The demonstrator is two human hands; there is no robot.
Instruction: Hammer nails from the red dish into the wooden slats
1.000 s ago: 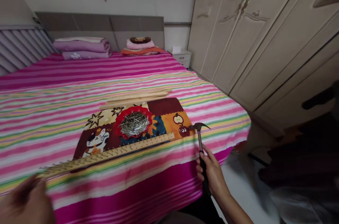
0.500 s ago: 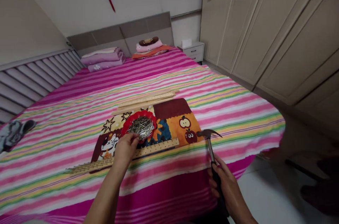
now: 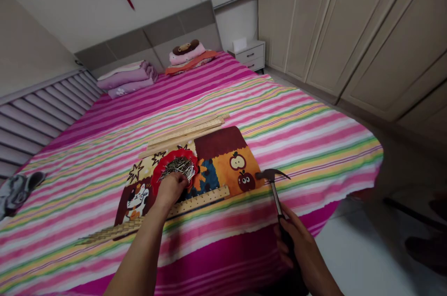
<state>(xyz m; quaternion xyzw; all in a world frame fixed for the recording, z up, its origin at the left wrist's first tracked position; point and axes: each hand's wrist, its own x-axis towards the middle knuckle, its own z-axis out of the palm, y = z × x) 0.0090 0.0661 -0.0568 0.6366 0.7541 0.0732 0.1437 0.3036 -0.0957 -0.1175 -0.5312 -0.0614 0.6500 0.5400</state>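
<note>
My right hand (image 3: 296, 244) is wrapped round the black handle of a claw hammer (image 3: 275, 191), whose head lies over the mat's right edge. At the red scalloped bowl (image 3: 156, 175), full of loose metal nails (image 3: 179, 165), my left hand (image 3: 171, 189) has its fingertips pinched together over the near side of the pile. What those fingers hold, if anything, is hidden. Just in front of the bowl lies a wooden strip (image 3: 209, 196) dotted with a row of nails. Its left part passes behind my left forearm, where many nails (image 3: 108, 231) stick out.
A patterned mat (image 3: 216, 142) lies under the bowl on a striped bedspread (image 3: 296, 123). More wooden strips (image 3: 185, 130) lie along the mat's far edge. Folded bedding (image 3: 129, 79) sits by the headboard, and dark grey cloth (image 3: 17, 189) lies at the left.
My left hand has moved from the bowl's near rim further in over the nails. The view has shifted slightly; my right hand still grips the hammer in much the same pose.
</note>
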